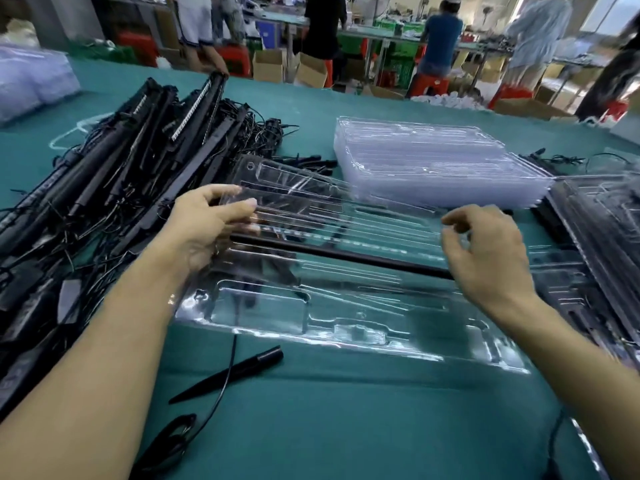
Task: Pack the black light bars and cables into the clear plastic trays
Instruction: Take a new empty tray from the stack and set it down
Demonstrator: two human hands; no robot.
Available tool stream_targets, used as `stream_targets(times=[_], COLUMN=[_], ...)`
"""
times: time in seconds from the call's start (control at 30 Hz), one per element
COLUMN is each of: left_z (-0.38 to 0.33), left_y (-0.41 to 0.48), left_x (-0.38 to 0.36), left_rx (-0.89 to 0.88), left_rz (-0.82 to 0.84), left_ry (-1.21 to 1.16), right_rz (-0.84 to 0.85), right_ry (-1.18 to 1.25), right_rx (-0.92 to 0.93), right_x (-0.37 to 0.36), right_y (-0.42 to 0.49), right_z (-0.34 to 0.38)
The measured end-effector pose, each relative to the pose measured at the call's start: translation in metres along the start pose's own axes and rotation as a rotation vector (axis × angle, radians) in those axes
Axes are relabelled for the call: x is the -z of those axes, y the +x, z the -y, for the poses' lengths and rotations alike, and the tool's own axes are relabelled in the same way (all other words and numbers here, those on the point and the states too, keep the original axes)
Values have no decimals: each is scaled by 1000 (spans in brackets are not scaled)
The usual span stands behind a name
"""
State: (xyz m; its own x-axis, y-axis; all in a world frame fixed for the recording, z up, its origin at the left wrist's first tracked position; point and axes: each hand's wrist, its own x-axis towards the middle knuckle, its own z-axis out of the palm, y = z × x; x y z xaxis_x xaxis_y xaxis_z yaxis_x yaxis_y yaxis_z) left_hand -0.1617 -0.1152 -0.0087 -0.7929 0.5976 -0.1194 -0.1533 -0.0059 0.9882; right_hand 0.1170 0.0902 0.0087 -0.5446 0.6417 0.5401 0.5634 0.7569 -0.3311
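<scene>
- Head view: we see an open clear tray (311, 317) lying across the middle of the green table (346, 427), its long sides running from 9 o'clock to 3 o'clock.
- One black light bar (339, 256) lies along this tray, between its near half and its far half, dipping slightly toward 3 o'clock.
- Our left hand (207, 230) is at the tray's 9 o'clock end. Thumb and fingers pinch the edge of the far half, which tilts up off the table.
- Our right hand (485, 251) hovers at the tray's 3 o'clock end, right over the end of the bar, with its fingers curled. The plastic there is transparent and blurred, so we cannot tell whether the hand is grasping anything.
- At 9 to 10 o'clock sits a pile of black light bars and cables (104, 174), tangled and reaching the tray's left end.
- At 1 o'clock, just beyond the tray, stands a stack of empty clear trays (433, 161).
- At 3 o'clock, filled trays (595, 230) with dark contents lie stacked at the table's edge.
- At 7 o'clock, near the tray's front rim, a black spike (252, 364) lies on the cloth with a thin black cable (233, 348) crossing it.
- At 12 o'clock, well beyond the table, people (440, 36) stand at benches beside cardboard boxes (270, 65).
</scene>
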Motion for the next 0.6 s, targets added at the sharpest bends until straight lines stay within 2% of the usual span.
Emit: stream_targets(times=[0.07,0.13,0.2,0.27,0.33,0.43,0.53,0.6], left_z=[0,0,-1,-1,-1,3,6,7], left_y=[0,0,-1,-2,-2,-1,0,1], left_x=[-2,-3,-3,-4,-6,-5,-6,-5], left_rx=[29,73,99,103,100,82,64,61], left_rz=[0,6,14,17,13,11,10,9], left_ry=[-25,-60,-66,-57,-59,-52,-50,-40], right_rz=[-31,81,186,144,175,442,714,724], right_ry=[158,235,230,167,126,11,28,119], right_rx=[185,396,580,731,725,559,443,429], right_x=[18,32,35,29,21,4,-18,-28], right_y=[-24,-55,-89,-123,-144,-138,-119,-110], right_z=[33,70,100,117,125,132,117,120])
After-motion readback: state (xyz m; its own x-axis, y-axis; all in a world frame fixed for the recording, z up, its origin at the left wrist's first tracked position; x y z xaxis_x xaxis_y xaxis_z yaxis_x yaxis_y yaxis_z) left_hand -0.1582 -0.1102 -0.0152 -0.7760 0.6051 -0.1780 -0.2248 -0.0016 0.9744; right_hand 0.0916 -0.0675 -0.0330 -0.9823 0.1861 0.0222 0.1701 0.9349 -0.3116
